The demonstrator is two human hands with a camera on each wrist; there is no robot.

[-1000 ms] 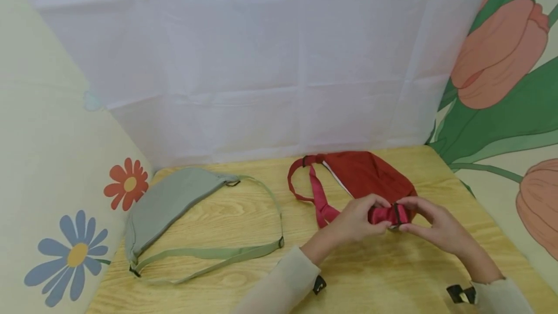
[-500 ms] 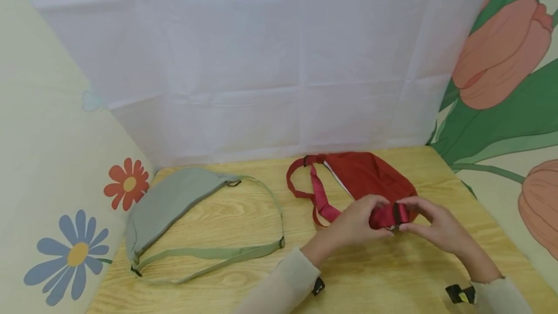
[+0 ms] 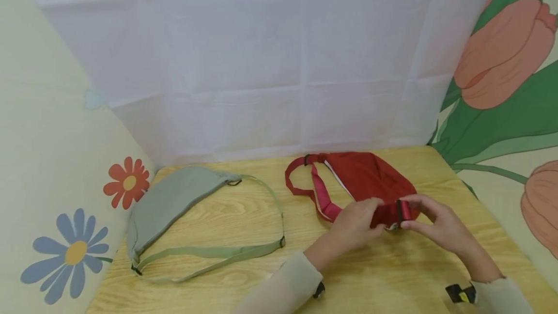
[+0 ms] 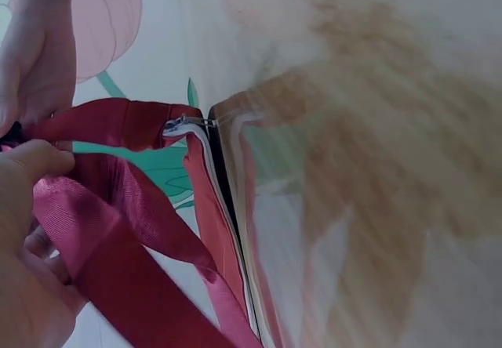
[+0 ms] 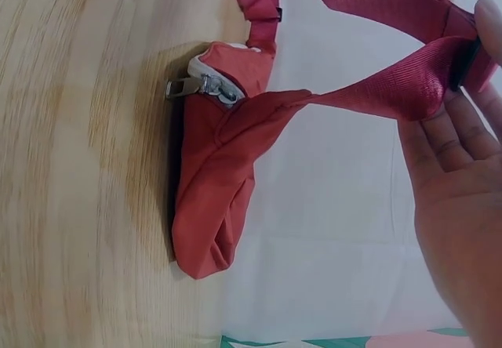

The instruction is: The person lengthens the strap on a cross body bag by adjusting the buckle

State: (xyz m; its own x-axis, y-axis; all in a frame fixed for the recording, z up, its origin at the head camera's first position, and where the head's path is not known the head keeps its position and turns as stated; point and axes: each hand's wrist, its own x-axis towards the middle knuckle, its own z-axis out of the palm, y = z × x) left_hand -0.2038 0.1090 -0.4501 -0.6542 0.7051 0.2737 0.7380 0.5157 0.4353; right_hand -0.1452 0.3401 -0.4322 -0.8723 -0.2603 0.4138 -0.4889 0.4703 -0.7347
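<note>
A red waist bag (image 3: 370,176) lies at the right of the table, its crimson strap looped toward me. My left hand (image 3: 355,224) grips the strap (image 4: 94,230) between thumb and fingers. A short stretch away, my right hand (image 3: 440,224) pinches the strap right at its black slider buckle (image 3: 399,211), thumb on one side and fingertips on the other. The right wrist view shows the strap twisted between the bag's end and that slider. At the bag's end hangs a metal zipper pull (image 5: 184,88) on white zipper tape.
A grey-green waist bag (image 3: 172,207) lies on the left of the wooden table (image 3: 244,285), its pale green strap (image 3: 218,253) spread toward the middle. White cloth (image 3: 235,62) hangs behind, and flower-printed panels (image 3: 501,86) stand at both sides.
My left hand has drawn slightly down, its grip on the strap shifting. The slider has moved a little to the right with more strap showing beside it. The loop by my left hand has shifted.
</note>
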